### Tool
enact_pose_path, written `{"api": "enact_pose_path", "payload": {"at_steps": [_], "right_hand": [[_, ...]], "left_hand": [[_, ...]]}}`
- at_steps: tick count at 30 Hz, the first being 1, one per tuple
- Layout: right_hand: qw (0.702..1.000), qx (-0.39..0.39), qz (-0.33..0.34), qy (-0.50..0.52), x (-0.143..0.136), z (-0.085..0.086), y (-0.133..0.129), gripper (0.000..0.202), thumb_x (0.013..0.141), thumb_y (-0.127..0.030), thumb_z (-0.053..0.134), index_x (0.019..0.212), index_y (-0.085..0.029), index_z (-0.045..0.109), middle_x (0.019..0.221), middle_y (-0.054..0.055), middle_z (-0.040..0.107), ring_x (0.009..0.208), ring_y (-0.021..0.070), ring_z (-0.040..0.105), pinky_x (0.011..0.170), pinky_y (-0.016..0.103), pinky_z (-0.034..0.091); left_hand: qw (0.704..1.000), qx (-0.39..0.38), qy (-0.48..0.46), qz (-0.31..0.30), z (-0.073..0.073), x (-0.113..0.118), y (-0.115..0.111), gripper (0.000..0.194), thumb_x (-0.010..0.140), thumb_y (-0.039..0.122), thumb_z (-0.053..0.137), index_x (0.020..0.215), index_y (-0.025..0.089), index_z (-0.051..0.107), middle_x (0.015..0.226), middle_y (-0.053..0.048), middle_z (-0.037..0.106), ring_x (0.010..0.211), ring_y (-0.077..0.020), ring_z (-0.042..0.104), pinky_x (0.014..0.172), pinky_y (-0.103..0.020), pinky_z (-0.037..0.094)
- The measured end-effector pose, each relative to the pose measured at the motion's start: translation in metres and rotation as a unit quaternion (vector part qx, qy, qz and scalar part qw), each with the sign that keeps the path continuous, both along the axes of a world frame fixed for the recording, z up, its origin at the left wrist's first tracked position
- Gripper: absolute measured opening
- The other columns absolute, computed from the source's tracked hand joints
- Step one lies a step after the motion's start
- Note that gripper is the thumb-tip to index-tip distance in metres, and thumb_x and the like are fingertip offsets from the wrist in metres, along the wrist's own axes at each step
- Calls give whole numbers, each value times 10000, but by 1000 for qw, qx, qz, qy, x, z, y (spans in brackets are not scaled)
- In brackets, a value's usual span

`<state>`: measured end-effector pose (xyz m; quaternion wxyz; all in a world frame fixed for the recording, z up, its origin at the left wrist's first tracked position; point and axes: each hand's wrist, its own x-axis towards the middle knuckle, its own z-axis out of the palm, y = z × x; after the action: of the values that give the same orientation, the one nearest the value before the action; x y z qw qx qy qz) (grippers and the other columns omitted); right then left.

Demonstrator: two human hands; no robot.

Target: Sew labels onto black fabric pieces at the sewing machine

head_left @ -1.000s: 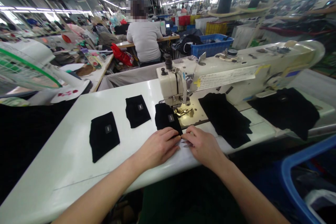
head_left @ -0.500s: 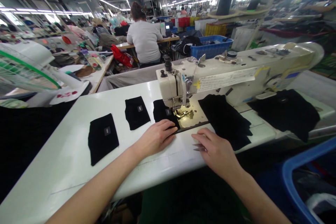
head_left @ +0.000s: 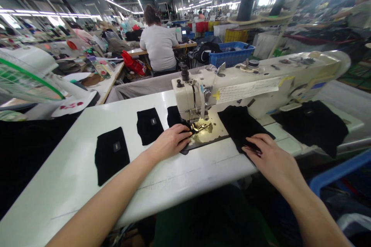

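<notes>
My left hand [head_left: 173, 139] rests on a black fabric piece [head_left: 173, 115] at the presser foot [head_left: 199, 126] of a sewing machine [head_left: 246, 87]; its fingers are together, pressed on the cloth, and cover part of it. My right hand [head_left: 271, 158] is closed on thread snips [head_left: 257, 152], mostly hidden by the fingers. Its fingertips touch a stack of black fabric pieces [head_left: 239, 121] right of the needle. Two more black pieces with small labels, a nearer one [head_left: 111, 158] and a farther one [head_left: 149, 125], lie flat to the left.
The white table [head_left: 72, 173] runs under the machine. More black fabric [head_left: 314, 123] lies at the right end. A blue basket [head_left: 315, 179] stands low at right. A fan [head_left: 31, 73] is at left. Beyond the table, a person in a white shirt [head_left: 159, 46] sits near another blue basket [head_left: 232, 56].
My right hand has moved right with the snips, from the bare table onto the fabric stack. The piece under my left hand has shifted, and its label is now covered.
</notes>
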<state>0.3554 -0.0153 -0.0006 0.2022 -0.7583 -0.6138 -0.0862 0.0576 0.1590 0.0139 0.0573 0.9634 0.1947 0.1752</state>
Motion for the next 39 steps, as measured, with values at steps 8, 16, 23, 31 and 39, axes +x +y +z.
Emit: {"api": "enact_pose_path", "payload": {"at_steps": [8, 16, 23, 31, 39], "right_hand": [[999, -35, 16, 16, 10, -7, 7, 294, 927, -348, 551, 1173, -257, 685, 1114, 32, 666, 715, 163, 688, 546, 285, 515], [999, -48, 15, 12, 16, -7, 11, 219, 919, -280, 526, 998, -253, 728, 1064, 31, 667, 665, 147, 650, 530, 281, 466], [999, -37, -38, -2, 5, 3, 17, 202, 933, -387, 593, 970, -228, 713, 1023, 29, 672, 695, 167, 652, 570, 297, 448], [997, -76, -26, -18, 4, 18, 22, 119, 918, -256, 593, 888, -247, 708, 952, -2, 685, 657, 140, 637, 529, 271, 383], [995, 89, -48, -25, 4, 32, 19, 91, 848, -200, 570, 789, -223, 635, 886, 14, 696, 672, 156, 622, 543, 279, 378]], "left_hand": [[1000, -5, -1, 13, 1, 1, 14, 310, 995, 296, 495, 1132, 142, 727, 1142, -144, 665, 1081, -252, 628, 952, -434, 567], [999, -7, -3, 32, -3, 1, 13, 312, 998, 278, 487, 1151, 138, 719, 1173, -145, 655, 1113, -256, 614, 984, -436, 546], [999, 5, 31, 44, 1, -3, 16, 344, 1006, 317, 471, 1212, 158, 696, 1207, -137, 647, 1129, -251, 607, 1007, -428, 509], [994, -26, 59, 85, -13, -30, 28, 416, 1029, 433, 412, 1413, 341, 543, 1489, -63, 515, 1396, -301, 425, 1136, -565, 336], [982, -2, 25, 188, -13, -109, 35, 505, 969, 604, 414, 1243, 288, 697, 1357, -103, 633, 1292, -353, 545, 1090, -623, 390]]}}
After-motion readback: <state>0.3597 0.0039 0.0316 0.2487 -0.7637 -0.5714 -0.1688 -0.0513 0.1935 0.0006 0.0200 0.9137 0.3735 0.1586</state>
